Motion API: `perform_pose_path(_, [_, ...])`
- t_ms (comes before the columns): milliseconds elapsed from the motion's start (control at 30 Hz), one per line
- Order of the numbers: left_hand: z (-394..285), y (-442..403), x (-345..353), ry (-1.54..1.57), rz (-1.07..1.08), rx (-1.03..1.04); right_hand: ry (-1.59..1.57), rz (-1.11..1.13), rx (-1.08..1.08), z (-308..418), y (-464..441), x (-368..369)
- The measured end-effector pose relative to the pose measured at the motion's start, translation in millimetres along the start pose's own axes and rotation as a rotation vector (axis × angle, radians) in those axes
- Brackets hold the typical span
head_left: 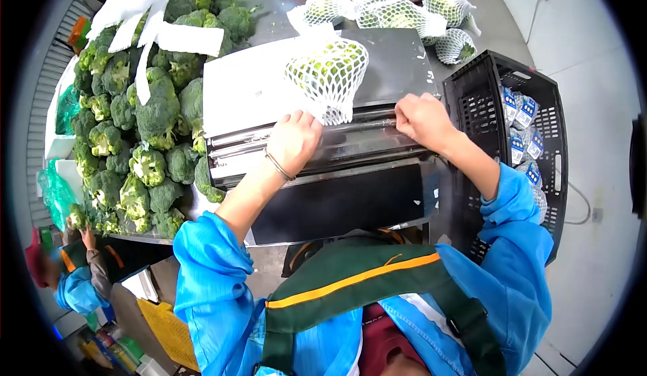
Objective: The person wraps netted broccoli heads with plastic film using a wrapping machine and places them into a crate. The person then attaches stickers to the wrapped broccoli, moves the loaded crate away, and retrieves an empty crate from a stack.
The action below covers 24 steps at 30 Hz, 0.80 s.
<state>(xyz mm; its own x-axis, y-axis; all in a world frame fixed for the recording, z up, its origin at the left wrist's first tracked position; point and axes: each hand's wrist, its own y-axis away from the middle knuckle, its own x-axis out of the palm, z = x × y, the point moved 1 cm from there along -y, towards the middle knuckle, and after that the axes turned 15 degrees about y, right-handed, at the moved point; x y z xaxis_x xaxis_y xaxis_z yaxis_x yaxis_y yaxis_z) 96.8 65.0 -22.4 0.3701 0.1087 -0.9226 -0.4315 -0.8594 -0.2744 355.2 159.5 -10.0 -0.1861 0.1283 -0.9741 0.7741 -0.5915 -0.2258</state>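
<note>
I have the netted broccoli [328, 71] lying mid-plate on the metal machine [242, 89], its gathered net tail at the rollers [367, 126]. My left hand [294, 140] is beside that tail, my right hand [424, 123] at the rollers' right end; both look curled closed, though I can't tell what they grip. An uneven pull could drag the tail in or roll the head. Left, loose broccoli [158, 106] crowds the plate; far, netted heads [401, 15] sit on the bench [280, 2]; right stands a black crate [558, 147].
</note>
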Motion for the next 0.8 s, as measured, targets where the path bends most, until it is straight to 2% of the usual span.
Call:
perform_pose_path(33, [0,1,0,-0.003,0.016,-0.027,-0.029,0.007,0.087,-2,-1,-6])
perform_pose_path(133, [-2,5,-1,0.115,-0.035,-0.071,-0.169,0.079,0.088,-4,-1,-19])
perform_pose_path(267, [-1,1,-5,0.2,-0.06,-0.108,0.079,0.113,-0.197,1,9,-16])
perform_pose_path(300, [-3,-1,-9,0.269,-0.118,-0.142,0.141,0.167,-0.189,2,8,-16])
perform_pose_path(367, [-13,-9,-29,0.406,-0.224,-0.207,0.155,0.135,-0.159,6,9,-14])
perform_pose_path(467, [-5,-2,-25,0.384,-0.17,-0.146,0.167,0.106,-0.147,7,7,-11])
perform_pose_path(600, [-12,0,-31,0.461,-0.162,-0.237,0.156,0.096,-0.152,6,5,-4])
perform_pose_path(700, [-15,1,-32,0.504,-0.181,-0.239,0.049,0.09,0.036,7,2,-5])
perform_pose_path(800, [-16,6,-29,0.567,-0.227,-0.274,-0.013,-0.013,-0.025,34,-5,-17])
